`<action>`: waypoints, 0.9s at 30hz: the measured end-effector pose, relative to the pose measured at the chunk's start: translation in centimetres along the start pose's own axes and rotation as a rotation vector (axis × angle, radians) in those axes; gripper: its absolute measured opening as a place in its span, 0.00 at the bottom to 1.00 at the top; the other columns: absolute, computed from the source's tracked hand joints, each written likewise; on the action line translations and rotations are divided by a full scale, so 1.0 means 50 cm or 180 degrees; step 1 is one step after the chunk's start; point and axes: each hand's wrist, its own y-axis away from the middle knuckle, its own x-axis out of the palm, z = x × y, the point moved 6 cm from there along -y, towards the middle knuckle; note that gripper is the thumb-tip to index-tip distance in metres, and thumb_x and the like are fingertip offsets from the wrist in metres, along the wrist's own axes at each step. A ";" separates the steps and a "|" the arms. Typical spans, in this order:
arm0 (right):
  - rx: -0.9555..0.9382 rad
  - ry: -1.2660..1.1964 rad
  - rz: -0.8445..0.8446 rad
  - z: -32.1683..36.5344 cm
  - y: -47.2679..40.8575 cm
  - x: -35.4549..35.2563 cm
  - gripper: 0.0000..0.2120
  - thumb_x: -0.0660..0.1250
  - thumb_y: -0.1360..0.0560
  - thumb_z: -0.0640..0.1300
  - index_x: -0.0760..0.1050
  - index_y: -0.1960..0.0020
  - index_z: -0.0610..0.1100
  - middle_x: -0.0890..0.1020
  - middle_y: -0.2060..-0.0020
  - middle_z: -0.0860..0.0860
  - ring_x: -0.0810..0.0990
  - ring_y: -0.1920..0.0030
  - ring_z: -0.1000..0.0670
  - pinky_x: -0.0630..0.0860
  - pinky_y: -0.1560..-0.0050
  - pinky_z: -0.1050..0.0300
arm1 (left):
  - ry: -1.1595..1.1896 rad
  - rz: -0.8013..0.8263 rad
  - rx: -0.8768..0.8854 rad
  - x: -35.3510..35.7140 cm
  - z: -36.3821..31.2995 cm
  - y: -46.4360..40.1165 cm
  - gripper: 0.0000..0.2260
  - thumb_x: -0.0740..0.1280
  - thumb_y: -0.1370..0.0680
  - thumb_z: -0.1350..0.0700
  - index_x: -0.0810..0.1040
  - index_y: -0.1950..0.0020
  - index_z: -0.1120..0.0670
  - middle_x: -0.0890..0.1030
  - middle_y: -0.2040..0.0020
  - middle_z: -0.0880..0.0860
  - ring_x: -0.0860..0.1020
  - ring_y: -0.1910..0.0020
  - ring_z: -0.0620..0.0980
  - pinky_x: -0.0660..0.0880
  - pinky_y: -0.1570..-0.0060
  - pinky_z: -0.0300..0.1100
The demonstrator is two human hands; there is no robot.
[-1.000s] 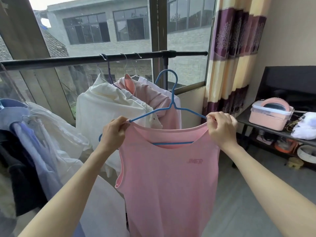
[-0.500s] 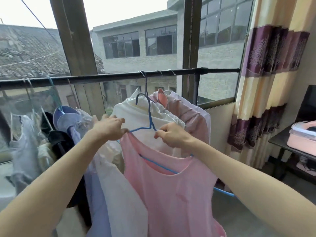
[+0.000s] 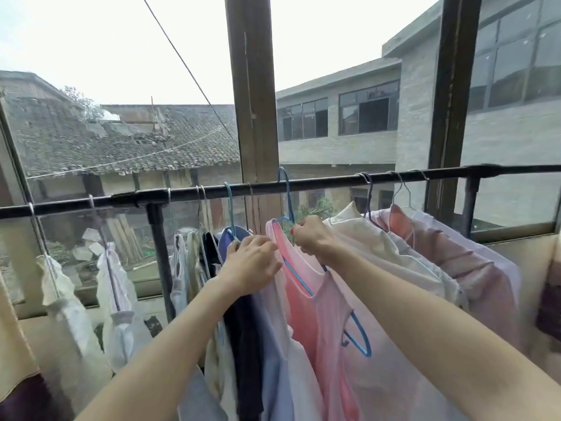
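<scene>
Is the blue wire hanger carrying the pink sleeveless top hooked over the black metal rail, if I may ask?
Yes, the blue wire hanger's hook arches over the black metal rail, the right hand gripping its neck.

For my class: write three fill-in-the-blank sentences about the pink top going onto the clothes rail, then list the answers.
The pink top hangs on a ___ hanger. The hanger hangs from the ___ rail. The right hand grips the hanger just below its ___.
Missing words: blue; black; hook.
</scene>
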 end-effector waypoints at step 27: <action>-0.0096 0.2704 -0.1090 -0.065 -0.036 -0.188 0.13 0.57 0.27 0.37 0.76 0.46 0.39 0.80 0.46 0.39 0.78 0.45 0.38 0.73 0.47 0.49 | -0.0067 -0.0001 0.0963 0.066 -0.126 -0.082 0.14 0.56 0.20 0.47 0.77 0.41 0.48 0.77 0.41 0.48 0.69 0.36 0.46 0.44 0.27 0.50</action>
